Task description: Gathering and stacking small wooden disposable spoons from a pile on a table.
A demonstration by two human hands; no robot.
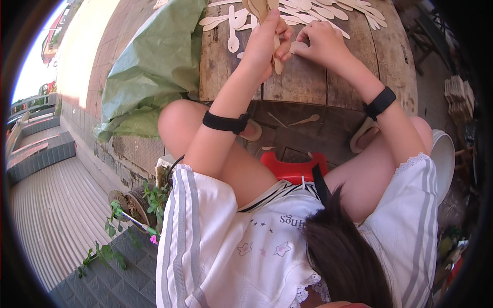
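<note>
Several spoons (278,65) stand bunched in the left fingers (284,45), which are closed round them; overlap hides the exact count. The right fingers (304,32) are curled, the thumb against one pale spoon (299,46); I cannot tell whether they grip it.

Between both sets of fingers and the near edge of the tabletop (295,84) runs a strip of planks, giving room to move toward the body. The right edge lies well apart from the right fingers. Left of the left fingers, one green sheet (154,61) meets the left edge. Beyond the fingers, a heap (318,10) of spoons, too many to count, crowds the tabletop up to the limit of the view.

The planks are rough, worn wood, with at least two dark seams; the spoons are smooth, flat and pale, with rounded ends. The sheet is thin, crinkled plastic.

Two black bands (380,102) circle the forearms behind the fingers. Below them, past the near edge, are one smooth red stool (287,174) and at least two spoons on the floor (328,136).
</note>
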